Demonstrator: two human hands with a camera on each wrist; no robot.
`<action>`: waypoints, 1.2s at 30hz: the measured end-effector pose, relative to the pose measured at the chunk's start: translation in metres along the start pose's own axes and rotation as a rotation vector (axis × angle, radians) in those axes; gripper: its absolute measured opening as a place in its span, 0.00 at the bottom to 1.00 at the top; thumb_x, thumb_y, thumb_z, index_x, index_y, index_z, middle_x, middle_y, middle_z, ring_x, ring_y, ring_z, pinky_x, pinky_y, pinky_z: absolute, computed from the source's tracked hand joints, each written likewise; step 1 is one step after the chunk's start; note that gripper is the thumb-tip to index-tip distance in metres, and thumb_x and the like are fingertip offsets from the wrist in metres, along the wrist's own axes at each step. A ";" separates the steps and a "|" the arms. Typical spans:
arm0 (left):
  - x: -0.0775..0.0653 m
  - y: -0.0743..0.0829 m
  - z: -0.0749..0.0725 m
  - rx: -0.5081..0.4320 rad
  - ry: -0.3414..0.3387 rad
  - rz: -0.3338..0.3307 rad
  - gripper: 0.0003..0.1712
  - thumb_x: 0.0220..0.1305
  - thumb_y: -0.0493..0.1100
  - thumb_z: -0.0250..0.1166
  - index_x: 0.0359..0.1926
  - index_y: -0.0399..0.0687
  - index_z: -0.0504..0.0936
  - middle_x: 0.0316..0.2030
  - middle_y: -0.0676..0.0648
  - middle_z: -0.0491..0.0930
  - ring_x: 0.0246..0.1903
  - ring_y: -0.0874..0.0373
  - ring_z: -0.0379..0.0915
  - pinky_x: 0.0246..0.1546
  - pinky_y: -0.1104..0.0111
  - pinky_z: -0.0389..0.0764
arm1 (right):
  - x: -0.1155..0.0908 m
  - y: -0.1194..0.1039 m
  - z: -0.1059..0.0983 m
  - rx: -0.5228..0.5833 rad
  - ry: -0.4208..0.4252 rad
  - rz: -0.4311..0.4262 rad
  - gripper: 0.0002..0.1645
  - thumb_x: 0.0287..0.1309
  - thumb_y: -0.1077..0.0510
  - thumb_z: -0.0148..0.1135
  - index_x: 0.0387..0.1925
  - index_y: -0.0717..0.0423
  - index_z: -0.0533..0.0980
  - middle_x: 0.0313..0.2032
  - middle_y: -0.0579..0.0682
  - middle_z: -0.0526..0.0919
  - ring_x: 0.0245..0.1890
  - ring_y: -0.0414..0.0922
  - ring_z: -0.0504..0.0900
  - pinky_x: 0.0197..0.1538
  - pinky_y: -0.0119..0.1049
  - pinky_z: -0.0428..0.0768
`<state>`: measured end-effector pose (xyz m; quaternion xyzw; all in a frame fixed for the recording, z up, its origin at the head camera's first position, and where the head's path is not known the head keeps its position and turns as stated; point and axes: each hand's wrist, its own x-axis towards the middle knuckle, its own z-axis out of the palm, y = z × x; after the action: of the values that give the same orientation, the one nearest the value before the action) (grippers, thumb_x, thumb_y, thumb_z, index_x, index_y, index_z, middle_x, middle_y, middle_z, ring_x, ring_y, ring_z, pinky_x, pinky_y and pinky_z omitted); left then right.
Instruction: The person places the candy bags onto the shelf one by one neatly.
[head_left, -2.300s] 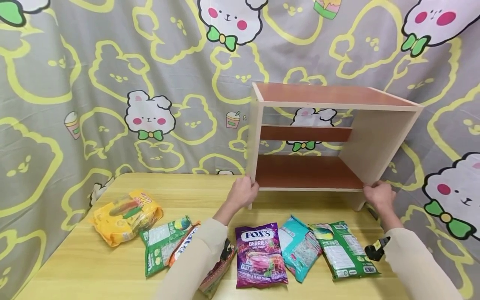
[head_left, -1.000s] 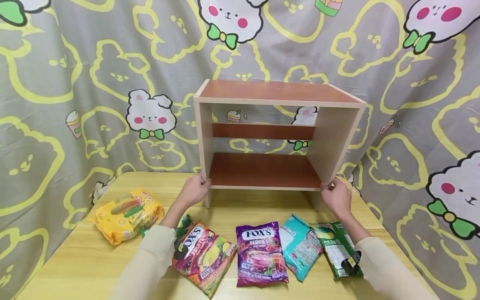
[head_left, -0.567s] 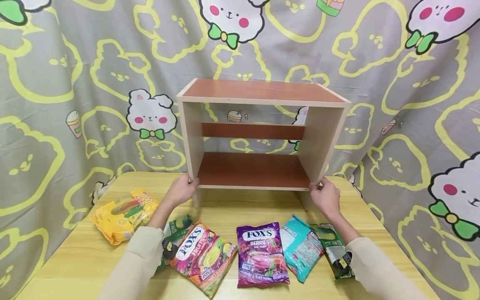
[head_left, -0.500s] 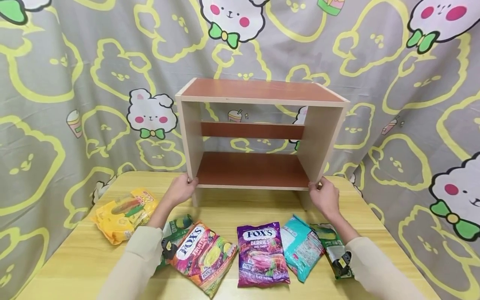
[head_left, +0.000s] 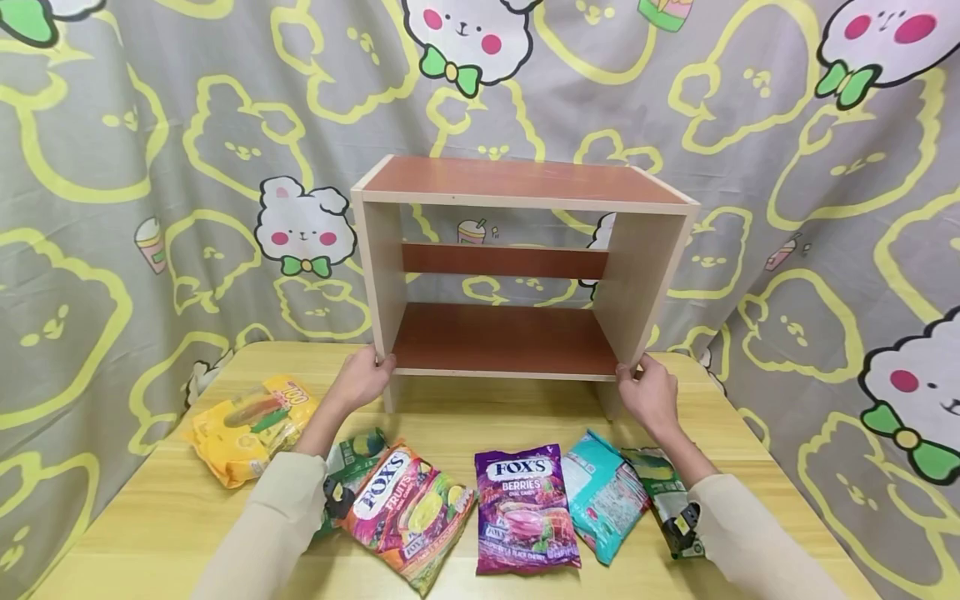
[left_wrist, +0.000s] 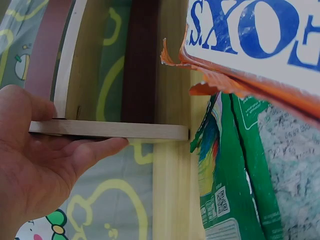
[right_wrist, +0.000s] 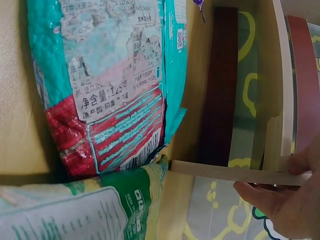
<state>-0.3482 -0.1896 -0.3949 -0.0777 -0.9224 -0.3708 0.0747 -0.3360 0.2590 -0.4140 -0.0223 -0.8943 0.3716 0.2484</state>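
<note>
A small two-level shelf (head_left: 502, 340) with reddish-brown boards and pale side panels stands upright on the table. My left hand (head_left: 362, 379) grips its left side panel low down, at the height of the lower board. In the left wrist view, the thumb is on one face of the panel (left_wrist: 110, 129) and the fingers are on the other. On the opposite side, my right hand (head_left: 652, 396) holds the right side panel (right_wrist: 240, 172) the same way, thumb inside. The shelf holds nothing on its boards.
In front lie an orange FOX'S fruits bag (head_left: 412, 512), a purple FOX'S berries bag (head_left: 525, 512) and a teal bag (head_left: 600, 492). Green bags (head_left: 352, 454) (head_left: 660, 483) are partly under my forearms. A yellow pack (head_left: 247, 429) lies left. A patterned curtain (head_left: 187, 167) hangs behind.
The shelf has moved left along the table to the middle, with both hands gripping its sides throughout. Over the last half second, shelf and hands have stayed nearly still.
</note>
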 end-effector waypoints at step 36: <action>0.004 0.007 -0.002 0.036 -0.002 -0.053 0.29 0.74 0.45 0.50 0.11 0.51 0.62 0.10 0.54 0.59 0.13 0.60 0.57 0.16 0.69 0.62 | 0.003 -0.001 -0.003 -0.006 -0.035 0.014 0.20 0.70 0.53 0.56 0.51 0.66 0.80 0.46 0.68 0.86 0.45 0.63 0.87 0.29 0.34 0.79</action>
<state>-0.3501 -0.1855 -0.3881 -0.0521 -0.9307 -0.3560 0.0654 -0.3373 0.2616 -0.4101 -0.0230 -0.8995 0.3708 0.2299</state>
